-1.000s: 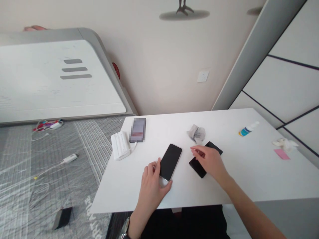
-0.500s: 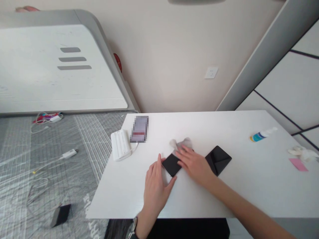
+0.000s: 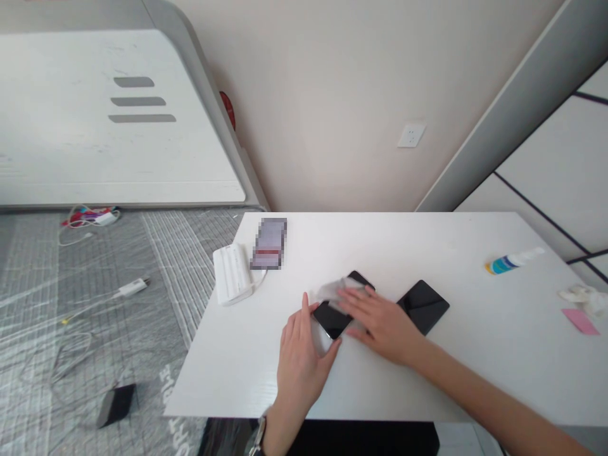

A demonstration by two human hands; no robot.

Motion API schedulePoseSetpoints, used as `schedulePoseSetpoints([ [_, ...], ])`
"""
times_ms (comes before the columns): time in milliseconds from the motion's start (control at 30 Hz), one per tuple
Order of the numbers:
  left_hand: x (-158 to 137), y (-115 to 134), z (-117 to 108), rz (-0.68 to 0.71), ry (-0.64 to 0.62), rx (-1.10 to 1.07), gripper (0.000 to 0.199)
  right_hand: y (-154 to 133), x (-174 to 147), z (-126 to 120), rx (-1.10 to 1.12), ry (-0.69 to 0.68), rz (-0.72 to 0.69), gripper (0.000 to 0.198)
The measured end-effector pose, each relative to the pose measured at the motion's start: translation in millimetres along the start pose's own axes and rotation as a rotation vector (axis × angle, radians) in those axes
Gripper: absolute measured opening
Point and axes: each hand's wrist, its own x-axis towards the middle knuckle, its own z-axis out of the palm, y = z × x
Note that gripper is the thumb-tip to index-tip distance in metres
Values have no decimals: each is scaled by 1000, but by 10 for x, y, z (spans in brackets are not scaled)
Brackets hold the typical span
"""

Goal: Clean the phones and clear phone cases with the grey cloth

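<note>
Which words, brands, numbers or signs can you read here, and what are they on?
"ORT", apparently: white letters on the grey floor covering; the rest is blurred.
Bottle: label too small and blurred to read.
Pixelated device: unreadable.
Black phone partly under the cloth: no text visible.

Person's left hand (image 3: 301, 367): thumb (image 3: 329, 358) and index finger (image 3: 305, 313) spread apart | right hand (image 3: 387, 326): palm down, fingers (image 3: 360, 299) extended leftward | right forearm (image 3: 489, 385): slanting in from lower right

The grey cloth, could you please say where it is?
In the head view, the grey cloth lies across the black phone right of centre, partly under the right hand.
</note>
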Motion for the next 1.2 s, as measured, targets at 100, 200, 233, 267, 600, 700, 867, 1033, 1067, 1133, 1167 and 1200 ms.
schedulePoseSetpoints([
  [100, 4, 6, -5, -11, 0, -18, 103, 35, -47, -12, -26, 65, 58, 67],
  [200, 8, 8, -4, -6, 1, -20, 103, 77, -98, -32, 25, -65, -145, 66],
  [233, 8, 7, -2, -2, 7, -17, 104, 97, -110, -41, -17, -46, -106, 59],
  [267, 7, 6, -1, 2, 13, -13, 106, 117, -120, -48, -75, 6, -11, 57],
  [600, 5, -30, 21, 31, 35, 18, 106, 90, -95, 35, -146, 63, 72, 65],
  [700, 5, -52, 30, 32, 30, 28, 104, 34, -31, 78, -21, 8, -162, 95],
  [867, -1, -74, 35, 28, 33, 23, 106, 13, 31, 86, -104, 114, 142, 76],
  [1033, 11, -103, 47, 29, 53, 59, 102, 9, -19, 141, 62, 31, -142, 82],
  [1067, 18, -105, 46, 32, 57, 60, 102, 69, -13, 134, 48, 87, -67, 69],
  [1133, 32, -104, 41, 33, 54, 53, 103, 264, 13, 76, 32, 222, 108, 52],
  [1167, 39, -104, 38, 29, 53, 48, 102, 384, 23, 22, 48, 275, 161, 45],
  [1200, 45, -105, 36, 25, 54, 46, 102, 511, 23, -48, 58, 324, 208, 42],
])
